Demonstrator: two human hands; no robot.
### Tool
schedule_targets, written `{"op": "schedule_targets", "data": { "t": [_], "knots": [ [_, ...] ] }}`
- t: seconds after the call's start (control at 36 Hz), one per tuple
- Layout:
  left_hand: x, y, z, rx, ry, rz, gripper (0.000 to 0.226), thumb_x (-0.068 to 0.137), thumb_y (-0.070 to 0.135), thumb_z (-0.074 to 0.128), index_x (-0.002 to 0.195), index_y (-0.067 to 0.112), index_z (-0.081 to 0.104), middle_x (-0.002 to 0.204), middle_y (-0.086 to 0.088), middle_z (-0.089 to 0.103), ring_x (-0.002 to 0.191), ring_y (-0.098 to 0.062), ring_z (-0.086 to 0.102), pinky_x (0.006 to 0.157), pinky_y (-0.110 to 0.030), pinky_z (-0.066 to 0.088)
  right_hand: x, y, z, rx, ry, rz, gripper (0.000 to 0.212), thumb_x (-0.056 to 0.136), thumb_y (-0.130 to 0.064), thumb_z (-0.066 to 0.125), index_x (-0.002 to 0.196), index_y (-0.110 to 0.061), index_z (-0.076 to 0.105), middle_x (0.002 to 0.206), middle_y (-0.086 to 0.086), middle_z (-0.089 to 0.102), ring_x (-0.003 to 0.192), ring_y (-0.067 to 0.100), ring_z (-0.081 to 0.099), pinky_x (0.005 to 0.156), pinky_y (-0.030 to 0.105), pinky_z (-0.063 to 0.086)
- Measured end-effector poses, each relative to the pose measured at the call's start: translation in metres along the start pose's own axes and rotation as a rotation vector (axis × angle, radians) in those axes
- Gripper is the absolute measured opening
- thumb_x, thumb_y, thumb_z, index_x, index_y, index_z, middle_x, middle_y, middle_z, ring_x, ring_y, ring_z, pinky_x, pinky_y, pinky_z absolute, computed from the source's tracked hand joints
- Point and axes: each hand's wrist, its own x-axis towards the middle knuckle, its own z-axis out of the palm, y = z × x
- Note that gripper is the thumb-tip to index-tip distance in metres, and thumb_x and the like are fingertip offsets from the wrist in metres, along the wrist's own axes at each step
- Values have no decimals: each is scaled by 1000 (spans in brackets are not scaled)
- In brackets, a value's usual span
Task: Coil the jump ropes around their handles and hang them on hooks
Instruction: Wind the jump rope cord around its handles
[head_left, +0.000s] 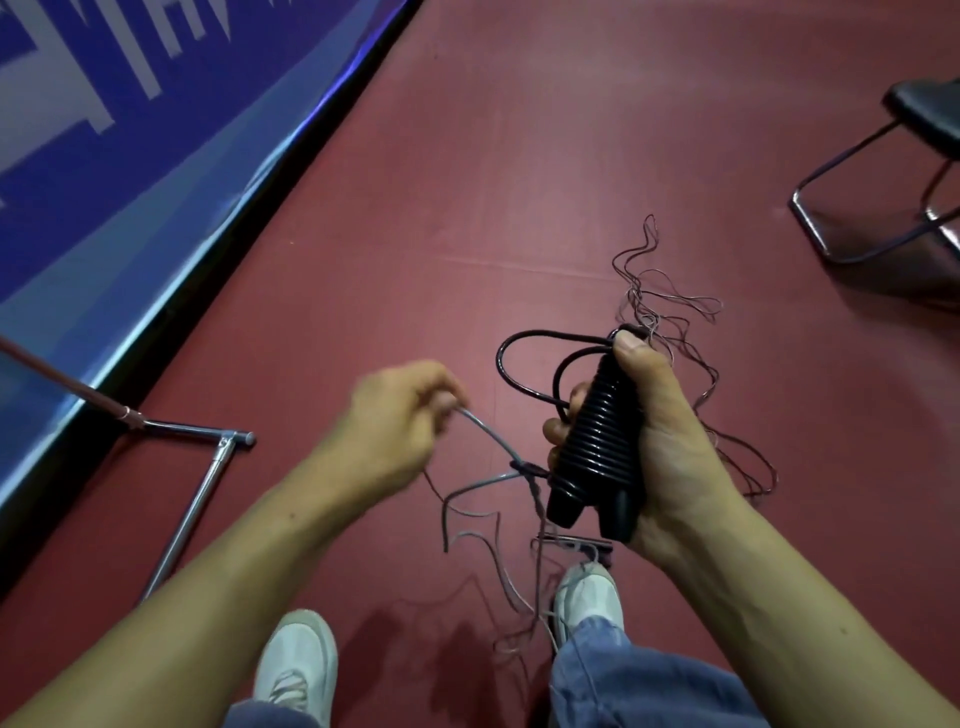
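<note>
Black coiled handles (592, 447) in right hand (662, 441), left hand (395, 415) pinching rope (488, 435)

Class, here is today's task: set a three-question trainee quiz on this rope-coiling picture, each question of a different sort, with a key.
1. True or false: the right hand grips two black handles wound with black rope.
2. What do the left hand fingers pinch? A) a grey rope B) a hook C) a shoe
3. Fill in: loose thin ropes lie on the red ____.
Key: 1 true; 2 A; 3 floor.
</note>
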Motion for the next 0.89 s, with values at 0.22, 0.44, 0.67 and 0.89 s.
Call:
{"op": "schedule_targets", "data": {
  "t": [0.22,0.44,0.67,0.89],
  "knots": [
    [4,-27,-12,215,293,-131,30,88,2,52,104,15,74,113,-6,74,118,-26,62,108,-37,42,2,-4,3,23,2,-26,41,83,-55,63,67,-18,58,65,2,55,61,21,56,64,34,43],
    [-22,23,14,-301,-520,1,32,95,-4,58,116,16,73,108,-1,77,105,-16,71,96,-29,55,2,-2,10,47,-12,-36,42,86,-54,61,68,-17,56,66,2,50,61,21,52,60,33,45],
    [-8,14,-6,-154,-280,9,27,93,9,70,78,30,73,61,11,66,54,2,52,58,-16,42,3,-1,2,10,9,-26,40,84,-54,64,65,-19,60,65,2,54,60,21,55,62,33,44],
    [10,-53,-57,84,384,-490,63,71,32,46,127,14,70,116,-19,71,108,-38,67,104,-48,50,0,-2,-3,14,16,1,43,84,-55,62,59,-20,60,65,1,52,62,21,53,60,32,42]
  ]
}}
